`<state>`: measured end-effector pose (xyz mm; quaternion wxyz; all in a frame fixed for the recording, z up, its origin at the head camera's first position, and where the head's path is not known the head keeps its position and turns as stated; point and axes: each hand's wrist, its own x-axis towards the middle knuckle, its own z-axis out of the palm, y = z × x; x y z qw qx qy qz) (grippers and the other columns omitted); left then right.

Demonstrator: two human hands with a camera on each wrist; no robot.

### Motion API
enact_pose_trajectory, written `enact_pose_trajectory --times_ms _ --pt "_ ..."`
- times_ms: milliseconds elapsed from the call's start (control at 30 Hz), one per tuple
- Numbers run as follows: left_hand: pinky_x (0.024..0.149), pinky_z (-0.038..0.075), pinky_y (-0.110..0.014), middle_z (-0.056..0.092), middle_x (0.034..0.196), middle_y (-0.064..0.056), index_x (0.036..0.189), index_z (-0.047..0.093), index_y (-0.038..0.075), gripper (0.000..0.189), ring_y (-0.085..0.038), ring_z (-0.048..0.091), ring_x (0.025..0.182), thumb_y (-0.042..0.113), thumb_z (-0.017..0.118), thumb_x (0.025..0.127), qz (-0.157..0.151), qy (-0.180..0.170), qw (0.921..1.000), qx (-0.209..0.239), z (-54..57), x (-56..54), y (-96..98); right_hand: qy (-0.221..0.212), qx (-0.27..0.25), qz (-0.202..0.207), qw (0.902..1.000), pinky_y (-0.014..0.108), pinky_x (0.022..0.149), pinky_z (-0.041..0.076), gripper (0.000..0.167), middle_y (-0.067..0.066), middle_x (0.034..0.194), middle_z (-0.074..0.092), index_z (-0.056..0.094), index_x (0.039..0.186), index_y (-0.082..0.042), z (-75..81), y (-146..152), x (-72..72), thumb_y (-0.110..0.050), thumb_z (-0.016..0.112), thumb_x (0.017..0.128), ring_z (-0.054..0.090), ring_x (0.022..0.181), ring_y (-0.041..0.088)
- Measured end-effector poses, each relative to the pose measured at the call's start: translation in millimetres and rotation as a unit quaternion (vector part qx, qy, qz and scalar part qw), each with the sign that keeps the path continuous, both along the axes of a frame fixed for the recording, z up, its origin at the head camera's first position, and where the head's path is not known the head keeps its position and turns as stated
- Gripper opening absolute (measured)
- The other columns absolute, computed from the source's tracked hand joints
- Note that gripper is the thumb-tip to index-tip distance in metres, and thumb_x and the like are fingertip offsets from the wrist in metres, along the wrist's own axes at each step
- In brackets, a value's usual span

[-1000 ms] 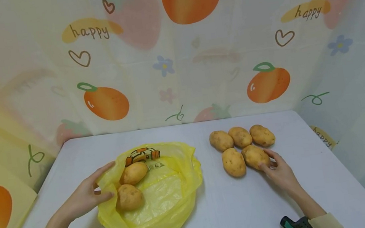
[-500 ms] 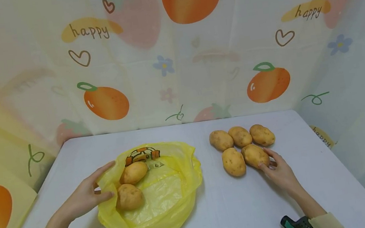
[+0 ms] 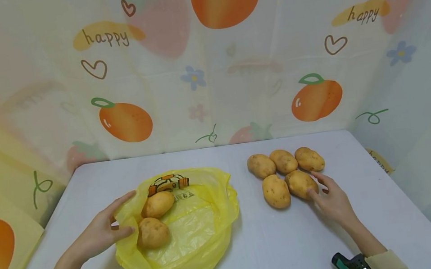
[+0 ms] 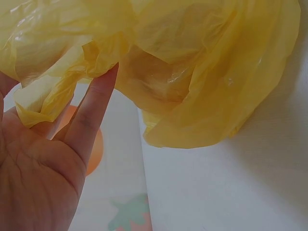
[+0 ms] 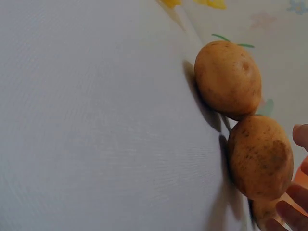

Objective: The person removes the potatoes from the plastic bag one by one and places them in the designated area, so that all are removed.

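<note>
My left hand (image 3: 97,234) grips the left rim of a yellow plastic bag (image 3: 200,264), which lies with its mouth spread wide. Two potatoes are inside, one potato (image 3: 158,204) behind the other potato (image 3: 153,232), both by the bag's left wall. In the left wrist view, thin crumpled film (image 4: 67,82) runs between the thumb and fingers. My right hand (image 3: 333,200) is at the nearest right potato (image 3: 301,184) of a group on the table, thumb and forefinger parted at its right side. The right wrist view shows the loosely spread fingers (image 5: 293,219) beside that potato (image 5: 260,159).
Behind the potato at my right hand, three potatoes (image 3: 283,162) form a row. Another potato (image 3: 276,191) sits to its left. The white table (image 3: 264,255) ends at a back edge against a fruit-printed curtain (image 3: 233,86).
My right hand has shifted slightly right, its thumb and forefinger sitting a little farther out on the potato. The left hand, bag and potatoes keep their places.
</note>
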<state>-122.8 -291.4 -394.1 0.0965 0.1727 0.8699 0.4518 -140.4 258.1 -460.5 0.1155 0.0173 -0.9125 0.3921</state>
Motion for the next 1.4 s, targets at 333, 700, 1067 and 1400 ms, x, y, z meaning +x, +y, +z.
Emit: enact_pose_trajectory --times_ms 333,700,1067,1400 --pt "0.079 0.049 -0.023 0.025 0.148 -0.012 0.146 0.026 0.022 0.079 0.004 0.043 0.111 0.014 0.069 0.080 0.006 -0.001 0.9999 -0.010 1.1 0.6 0.5 0.071 0.010 0.015 0.9973 0.047 0.094 0.040 0.040 0.016 0.122 0.055 0.054 0.123 -0.003 11.6 -6 -6.7 -0.013 0.065 0.086 0.048 0.115 0.033" --pt "0.078 0.049 -0.024 0.027 0.147 -0.013 0.146 0.027 0.022 0.079 -0.002 0.047 0.110 0.013 0.070 0.080 0.005 0.004 0.9999 -0.013 1.2 0.5 0.9 0.065 -0.036 0.082 0.9939 0.051 0.095 0.039 0.040 0.017 0.125 0.053 0.052 0.125 0.000 35.0 -33 -14.4 -0.011 0.062 0.088 0.048 0.115 0.033" --pt "0.078 0.049 -0.024 0.029 0.147 -0.011 0.146 0.027 0.022 0.079 -0.005 0.049 0.109 0.013 0.069 0.080 0.010 0.004 0.9997 -0.020 2.5 1.1 1.1 0.030 -0.081 0.128 0.9880 0.047 0.095 0.042 0.043 0.012 0.128 0.054 0.051 0.127 -0.005 52.3 -61 -24.0 -0.017 0.063 0.087 0.050 0.117 0.029" --pt "0.079 0.049 -0.024 0.027 0.147 -0.012 0.146 0.026 0.022 0.079 -0.003 0.047 0.110 0.013 0.069 0.080 0.009 -0.003 0.9998 -0.015 3.2 2.1 1.9 0.021 -0.099 0.189 0.9766 0.046 0.098 0.040 0.043 0.011 0.129 0.053 0.050 0.129 -0.007 69.9 -91 -31.9 -0.019 0.061 0.089 0.048 0.120 0.026"
